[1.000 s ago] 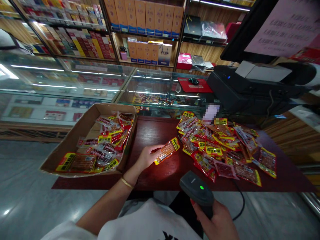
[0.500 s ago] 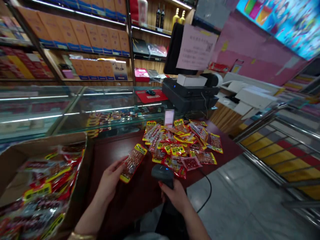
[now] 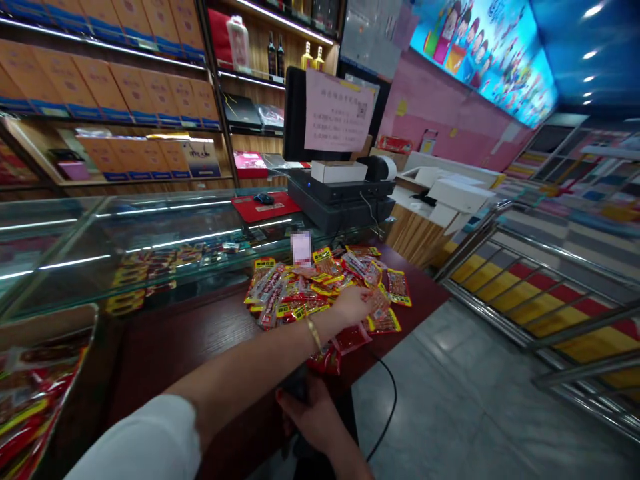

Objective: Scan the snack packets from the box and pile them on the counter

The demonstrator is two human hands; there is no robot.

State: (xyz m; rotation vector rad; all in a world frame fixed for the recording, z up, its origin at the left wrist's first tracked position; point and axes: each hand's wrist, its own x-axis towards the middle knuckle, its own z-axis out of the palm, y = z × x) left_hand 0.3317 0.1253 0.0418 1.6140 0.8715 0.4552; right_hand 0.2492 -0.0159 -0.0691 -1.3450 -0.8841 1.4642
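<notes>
My left hand (image 3: 353, 305) reaches across my right forearm's side to the pile of snack packets (image 3: 270, 287). Its fingers are closed on a snack packet (image 3: 381, 303), clear plastic with reddish-brown food inside, at the pile's right part. Below that arm, my right hand (image 3: 317, 413) grips a dark handheld barcode scanner (image 3: 295, 385), partly covered by the left forearm. The packets have yellow and red ends and lie heaped on the dark red counter (image 3: 200, 340).
A cardboard box (image 3: 93, 347) of similar packets stands at the left. Behind the pile are a glass display case (image 3: 165, 227) and a cash register (image 3: 340, 200). A black cable (image 3: 393, 393) hangs off the counter's right edge, near metal railings (image 3: 500, 280).
My left hand has carried the packet from left of the scanner rightward to the pile. The right hand with the scanner sits a little lower. The view has turned right.
</notes>
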